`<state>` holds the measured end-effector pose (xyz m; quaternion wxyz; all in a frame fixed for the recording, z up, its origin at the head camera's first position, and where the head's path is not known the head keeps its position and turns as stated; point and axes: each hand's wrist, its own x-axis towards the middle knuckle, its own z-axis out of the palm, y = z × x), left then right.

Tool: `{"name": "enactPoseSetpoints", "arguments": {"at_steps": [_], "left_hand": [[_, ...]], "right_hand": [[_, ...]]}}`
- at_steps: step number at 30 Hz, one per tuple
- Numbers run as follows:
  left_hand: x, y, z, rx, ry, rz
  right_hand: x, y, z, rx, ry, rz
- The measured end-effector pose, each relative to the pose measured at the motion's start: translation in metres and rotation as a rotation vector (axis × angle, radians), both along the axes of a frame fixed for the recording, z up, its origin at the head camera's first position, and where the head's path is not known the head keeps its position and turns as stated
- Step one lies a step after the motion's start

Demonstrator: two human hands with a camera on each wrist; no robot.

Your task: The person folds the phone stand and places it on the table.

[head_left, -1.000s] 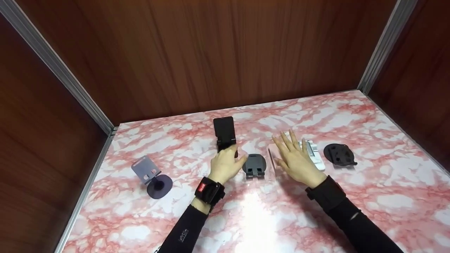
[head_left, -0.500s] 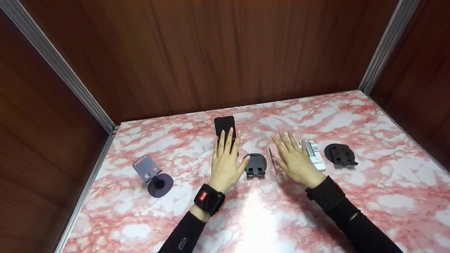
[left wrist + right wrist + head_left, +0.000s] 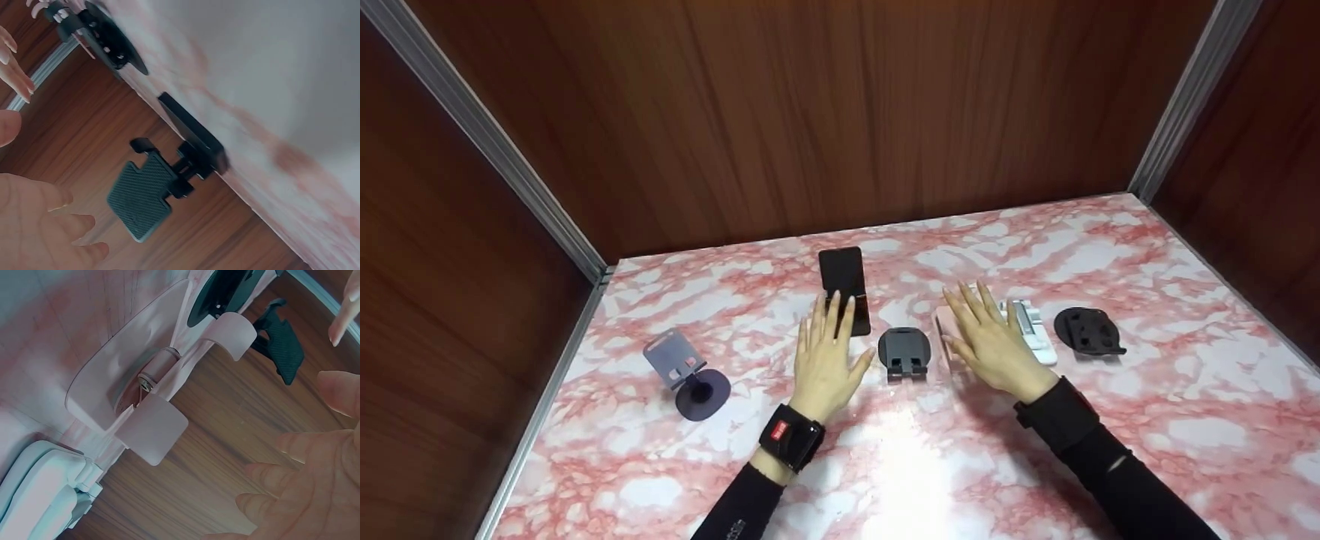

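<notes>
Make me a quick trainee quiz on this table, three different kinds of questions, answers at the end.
1. True or false: each hand is gripping a stand.
2. In the head view, which lies between the left hand and the right hand? A) purple stand B) dark grey stand C) white stand
3. Fill in: in the right wrist view, the middle stand is coloured ____.

Key: 1. False, neither hand grips anything. 2. B. 3. Pink.

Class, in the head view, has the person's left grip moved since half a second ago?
Yes: the left grip has drawn back toward the person and leftward; it no longer overlaps the stationary round gray stand in that view.
</notes>
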<state>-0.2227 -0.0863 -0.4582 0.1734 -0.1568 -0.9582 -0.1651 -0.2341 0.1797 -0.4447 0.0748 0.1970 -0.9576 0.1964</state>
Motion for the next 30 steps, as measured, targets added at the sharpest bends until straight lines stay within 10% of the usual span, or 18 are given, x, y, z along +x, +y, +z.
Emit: {"name": "enactPoseSetpoints", "arguments": {"at_steps": [23, 30], "left_hand": [[-0.064, -0.029, 0.003, 0.163, -0.154, 0.085], [-0.083, -0.027, 0.007, 0.453, -0.184, 0.019]], "right_hand": [[-0.001, 0.001, -0.002, 0.009, 0.020, -0.009], [-0.002, 0.001, -0.004, 0.022, 0.024, -0.012]]}}
